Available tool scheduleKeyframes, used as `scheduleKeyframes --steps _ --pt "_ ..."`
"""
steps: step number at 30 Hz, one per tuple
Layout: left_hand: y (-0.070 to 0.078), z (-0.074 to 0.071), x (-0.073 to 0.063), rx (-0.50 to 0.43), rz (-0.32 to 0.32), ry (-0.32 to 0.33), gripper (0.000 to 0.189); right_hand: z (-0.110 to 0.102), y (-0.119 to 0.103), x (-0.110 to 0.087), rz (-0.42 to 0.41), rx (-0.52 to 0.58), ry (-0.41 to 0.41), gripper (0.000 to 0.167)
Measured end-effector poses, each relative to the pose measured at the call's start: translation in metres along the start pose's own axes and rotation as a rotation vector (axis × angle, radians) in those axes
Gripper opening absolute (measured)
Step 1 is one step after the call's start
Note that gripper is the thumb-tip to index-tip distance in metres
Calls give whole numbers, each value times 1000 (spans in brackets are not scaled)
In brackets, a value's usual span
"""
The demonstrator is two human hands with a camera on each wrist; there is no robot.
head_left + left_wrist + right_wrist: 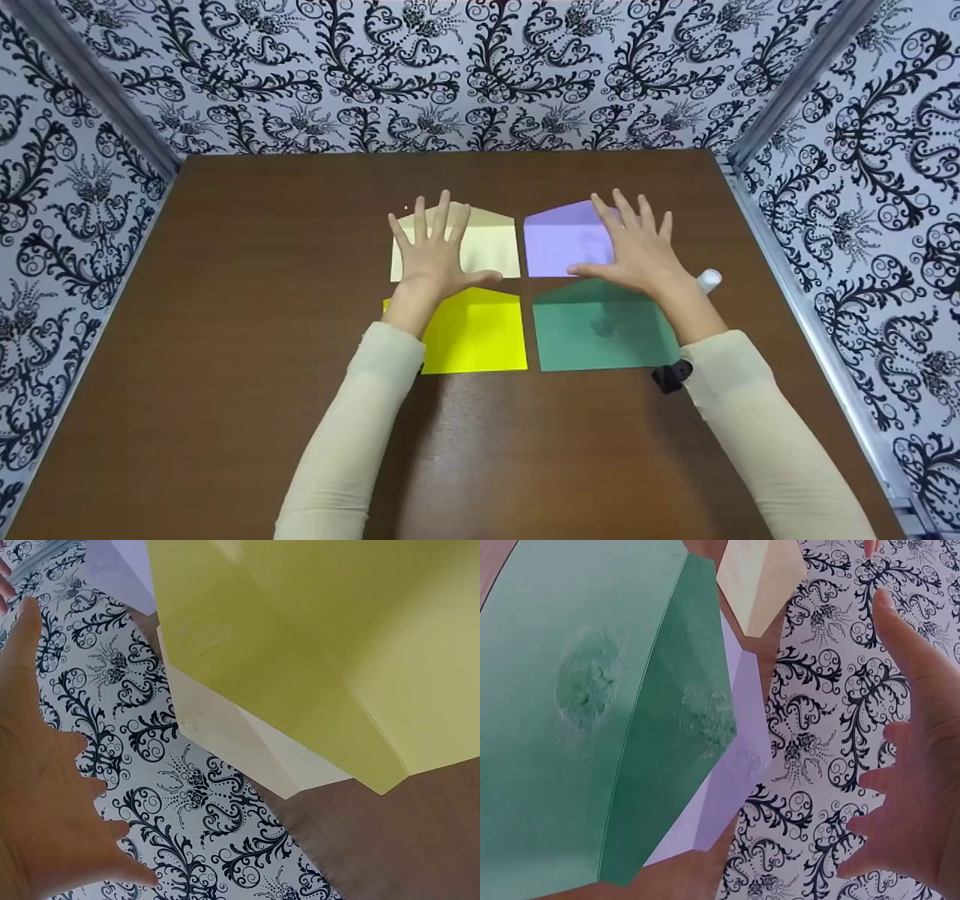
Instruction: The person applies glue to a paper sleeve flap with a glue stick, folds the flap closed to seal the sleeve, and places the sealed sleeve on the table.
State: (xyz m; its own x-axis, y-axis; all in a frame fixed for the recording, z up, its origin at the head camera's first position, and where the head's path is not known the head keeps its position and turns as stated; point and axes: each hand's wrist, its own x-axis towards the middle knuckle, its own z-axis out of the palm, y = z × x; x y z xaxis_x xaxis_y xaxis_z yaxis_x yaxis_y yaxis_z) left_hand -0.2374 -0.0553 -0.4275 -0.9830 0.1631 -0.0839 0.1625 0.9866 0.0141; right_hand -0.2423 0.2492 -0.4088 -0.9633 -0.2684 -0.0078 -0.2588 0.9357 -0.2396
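Grips spread apart, left hand (433, 262) hovers near cream paper envelope (491, 244) and yellow paper envelope (480, 336), right hand (641, 253) near lilac paper envelope (555, 241) and green paper envelope (581, 341).

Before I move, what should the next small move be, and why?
I'd probably lower the right hand to the green envelope and fold its flap down: the flap lies open, shows a rough patch, and the hand holds nothing.
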Motion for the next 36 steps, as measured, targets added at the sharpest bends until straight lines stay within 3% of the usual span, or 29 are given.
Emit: scheduleKeyframes --steps 13,26,36 --pt "-1 -3 -3 -38 23 46 114 -10 21 -9 22 -9 31 108" --pt "2 -7 -7 -92 71 78 106 -21 57 -27 41 24 55 104" --pt "-2 -7 -8 -120 79 61 104 -22 85 -45 136 99 50 101"
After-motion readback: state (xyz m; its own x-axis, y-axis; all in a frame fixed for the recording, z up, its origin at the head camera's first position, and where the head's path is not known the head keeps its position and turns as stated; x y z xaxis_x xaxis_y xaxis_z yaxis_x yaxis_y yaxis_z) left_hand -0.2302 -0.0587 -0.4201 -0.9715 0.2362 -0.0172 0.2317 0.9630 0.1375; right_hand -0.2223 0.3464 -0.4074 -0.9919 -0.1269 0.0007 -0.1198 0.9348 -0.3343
